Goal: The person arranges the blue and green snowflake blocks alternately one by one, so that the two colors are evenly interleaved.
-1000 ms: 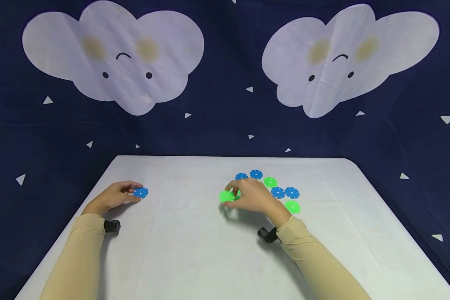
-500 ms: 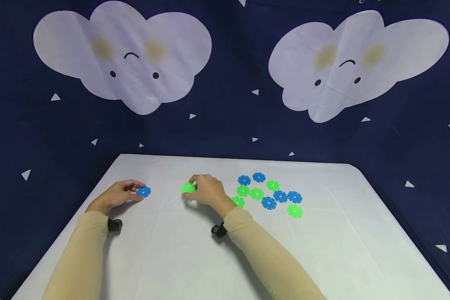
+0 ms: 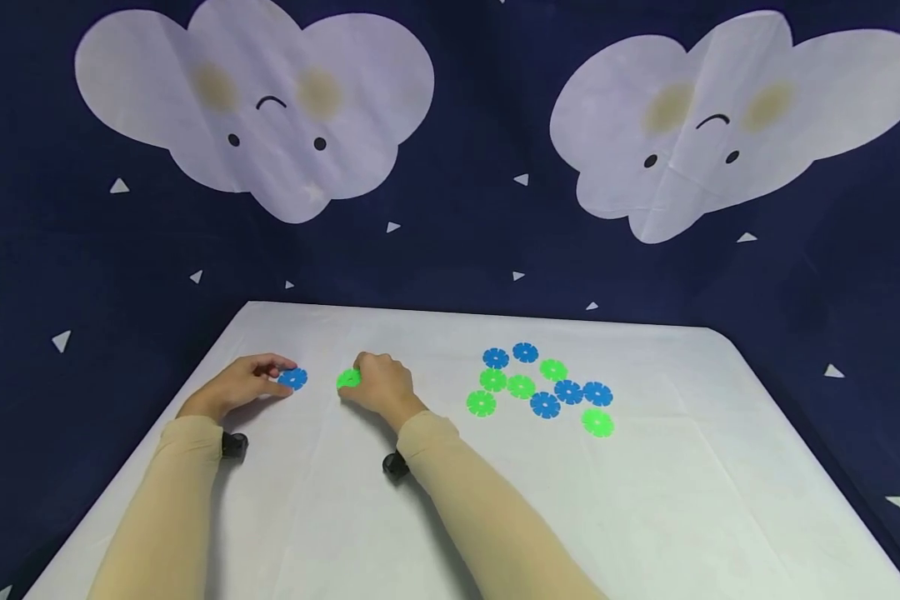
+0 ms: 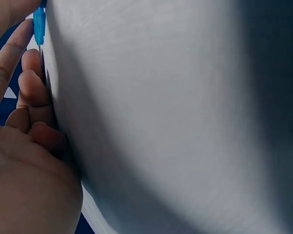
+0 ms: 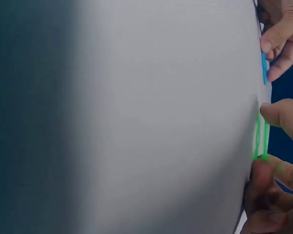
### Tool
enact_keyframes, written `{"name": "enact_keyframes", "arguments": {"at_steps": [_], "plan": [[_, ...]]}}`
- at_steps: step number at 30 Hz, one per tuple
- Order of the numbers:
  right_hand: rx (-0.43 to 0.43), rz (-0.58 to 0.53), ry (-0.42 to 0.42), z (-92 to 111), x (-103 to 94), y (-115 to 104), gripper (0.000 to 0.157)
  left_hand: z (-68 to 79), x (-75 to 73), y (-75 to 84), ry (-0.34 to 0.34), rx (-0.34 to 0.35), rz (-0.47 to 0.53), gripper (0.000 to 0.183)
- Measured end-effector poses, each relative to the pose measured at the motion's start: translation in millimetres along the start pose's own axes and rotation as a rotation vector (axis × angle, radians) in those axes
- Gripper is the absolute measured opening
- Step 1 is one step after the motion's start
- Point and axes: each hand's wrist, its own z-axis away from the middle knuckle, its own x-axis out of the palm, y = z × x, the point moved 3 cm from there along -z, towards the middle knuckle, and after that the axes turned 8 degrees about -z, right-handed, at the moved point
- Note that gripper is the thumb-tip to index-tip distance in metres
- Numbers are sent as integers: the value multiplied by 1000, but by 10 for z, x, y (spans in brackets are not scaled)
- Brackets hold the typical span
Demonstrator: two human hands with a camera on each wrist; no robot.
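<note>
Blue disc (image 3: 294, 379) is in the left hand (image 3: 240, 385), green disc (image 3: 348, 378) in the right hand (image 3: 382, 385), fingers pinching each; 10 discs (image 3: 521, 387) lie unpicked on the counter (image 3: 307, 517).

The right grip (image 5: 285, 171) pinches a green disc (image 5: 265, 141), seen edge-on.

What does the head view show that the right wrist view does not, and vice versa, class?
Only the head view: the group of ten loose discs, five blue and five green, and two cloud prints.

Only the right wrist view: two thin green edges side by side at the right hand; the head view shows one green disc there.

Both: the left hand with its blue disc, the right hand, white tabletop and navy backdrop.
</note>
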Motion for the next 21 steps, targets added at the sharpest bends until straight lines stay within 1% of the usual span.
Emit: {"name": "enact_keyframes", "arguments": {"at_steps": [2, 5, 9, 13, 15, 17, 21], "plan": [[13, 6, 15, -13, 17, -16, 46, -12, -3, 18, 5, 4, 2, 60], [21, -21, 16, -21, 17, -17, 52, -23, -5, 48, 10, 7, -1, 59], [8, -111, -25, -20, -31, 18, 55, -28, -13, 80, 9, 12, -2, 60], [0, -226, -61, -21, -79, 61, 49, -19, -31, 73, 12, 3, -7, 60], [5, -255, -66, -14, -79, 71, 45, -14, -32, 55, 14, -1, -7, 60], [17, -261, -64, 0, -67, 71, 41, -11, -23, 37, 13, -5, -2, 60], [45, -227, -34, 7, -24, 43, 38, -9, -1, -4, 9, -16, 7, 60]]}}
